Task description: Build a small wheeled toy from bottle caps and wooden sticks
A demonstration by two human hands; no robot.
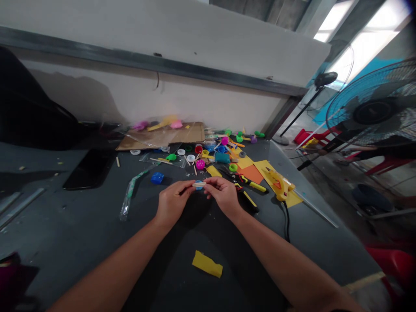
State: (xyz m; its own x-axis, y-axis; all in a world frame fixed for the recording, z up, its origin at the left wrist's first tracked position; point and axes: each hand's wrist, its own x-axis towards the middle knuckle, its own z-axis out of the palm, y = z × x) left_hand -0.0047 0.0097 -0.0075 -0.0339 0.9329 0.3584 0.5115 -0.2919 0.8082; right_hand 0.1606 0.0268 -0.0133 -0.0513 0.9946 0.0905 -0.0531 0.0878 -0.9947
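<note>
My left hand [173, 200] and my right hand [222, 193] meet over the middle of the dark table [81, 225]. Both pinch the ends of a short pale stick [199, 184] held level between them. A small blue piece [198, 188] shows just under the stick; whether it is joined to the stick I cannot tell. A blue bottle cap [157, 177] lies left of my left hand. Beside my right hand lie a yellow-black cutter [249, 200] and a yellow glue gun [278, 184].
Several coloured bottle caps [211, 156], sticks and yellow and orange paper sheets [251, 172] litter the far table. A cardboard sheet [162, 135] leans by the wall. A black phone [89, 169] lies left, a yellow paper scrap [207, 263] near me. A standing fan [373, 108] is at right.
</note>
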